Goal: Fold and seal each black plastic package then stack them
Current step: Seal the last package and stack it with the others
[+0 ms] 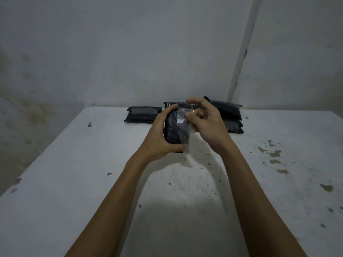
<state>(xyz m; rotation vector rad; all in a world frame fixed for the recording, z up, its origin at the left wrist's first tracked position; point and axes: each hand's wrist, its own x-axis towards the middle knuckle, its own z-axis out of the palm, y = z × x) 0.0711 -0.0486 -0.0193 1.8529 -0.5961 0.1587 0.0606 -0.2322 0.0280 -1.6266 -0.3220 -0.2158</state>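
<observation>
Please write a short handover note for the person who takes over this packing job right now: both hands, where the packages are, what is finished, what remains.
Left hand: grips the black package in work, held above the white table.
Right hand: fingers curled at that package's clear flap; whether it pinches the flap is unclear.
Single package: lies flat at the table's far edge, left.
Stack of packages: behind the right hand, at least two high.
Done: those far packages appear folded.
Left: finish sealing the held package, then stack it.
</observation>
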